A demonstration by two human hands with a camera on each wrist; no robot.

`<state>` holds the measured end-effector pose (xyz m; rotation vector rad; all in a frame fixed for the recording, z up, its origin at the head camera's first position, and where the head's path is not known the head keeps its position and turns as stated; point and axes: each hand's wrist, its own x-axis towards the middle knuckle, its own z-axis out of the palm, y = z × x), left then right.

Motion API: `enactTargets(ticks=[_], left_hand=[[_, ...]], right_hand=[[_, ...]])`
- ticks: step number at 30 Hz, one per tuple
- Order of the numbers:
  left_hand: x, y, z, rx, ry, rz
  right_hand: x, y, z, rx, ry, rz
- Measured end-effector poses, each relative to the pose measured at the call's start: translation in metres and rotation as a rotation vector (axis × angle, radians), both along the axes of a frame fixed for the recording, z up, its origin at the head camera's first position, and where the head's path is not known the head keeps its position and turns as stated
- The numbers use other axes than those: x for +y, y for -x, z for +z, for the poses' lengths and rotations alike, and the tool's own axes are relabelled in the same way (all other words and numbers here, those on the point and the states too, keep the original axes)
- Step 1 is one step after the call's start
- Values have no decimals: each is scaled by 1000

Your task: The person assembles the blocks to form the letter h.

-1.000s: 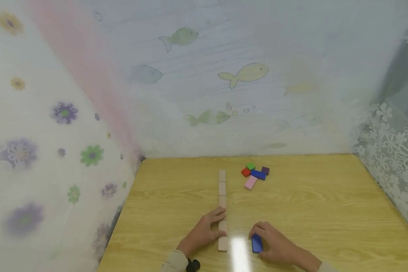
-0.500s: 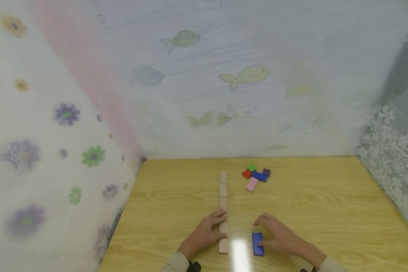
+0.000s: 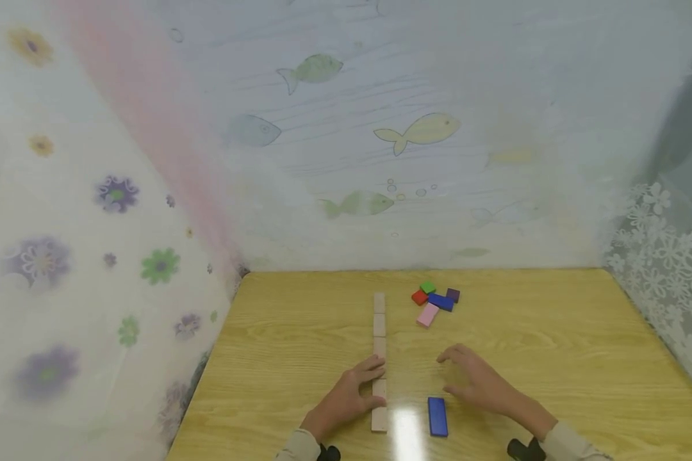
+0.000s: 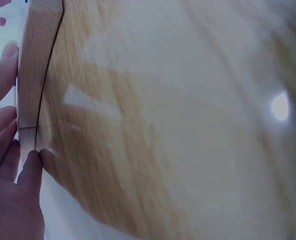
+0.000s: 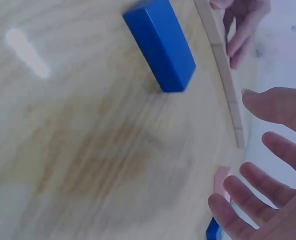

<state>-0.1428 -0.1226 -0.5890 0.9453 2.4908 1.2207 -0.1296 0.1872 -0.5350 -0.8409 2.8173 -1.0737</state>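
Observation:
A straight row of plain wooden blocks [image 3: 379, 324] runs away from the person along the table. My left hand [image 3: 345, 398] rests on the near part of this row, thumb on one block and fingertips farther along; in the left wrist view the fingers touch a wooden block [image 4: 37, 65]. To the right of the row a blue block [image 3: 437, 417] lies flat, parallel to it. My right hand [image 3: 484, 383] hovers above and to the right of that block with spread fingers and nothing in them. The right wrist view shows the blue block [image 5: 163, 45] apart from the right hand [image 5: 275, 195].
Farther back, right of the row, lies a loose cluster: a pink block [image 3: 428, 315], another blue block [image 3: 441, 302], a red block [image 3: 420, 297], a green block [image 3: 428, 287] and a dark purple block [image 3: 452, 295]. A printed fish curtain [image 3: 427, 243] stands behind the wooden table [image 3: 553, 333].
My right hand has let go of the blue block and moved up and away to the right. The blue block stays lying on the table. The left hand keeps its place on the row.

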Motion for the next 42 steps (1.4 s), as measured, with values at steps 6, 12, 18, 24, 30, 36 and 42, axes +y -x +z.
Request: enactTargets(ticks=[6, 12, 18, 24, 30, 36, 42], left_hand=[[0, 0, -1, -6, 10, 8], [0, 0, -1, -10, 11, 14], [-1, 0, -1, -14, -3, 9], [-1, 0, -2, -11, -9, 4], [0, 0, 1, -6, -11, 3], [-1, 0, 1, 0, -5, 3], [-1, 0, 1, -31, -2, 4]], right_hand=[[6, 10, 3, 31, 0, -22], [9, 23, 9, 51, 1, -35], [11, 34, 13, 104, -2, -45], [15, 47, 18, 117, -14, -50], [17, 63, 21, 154, -7, -39], [18, 80, 20, 163, -14, -24], [20, 96, 19, 140, -42, -25]])
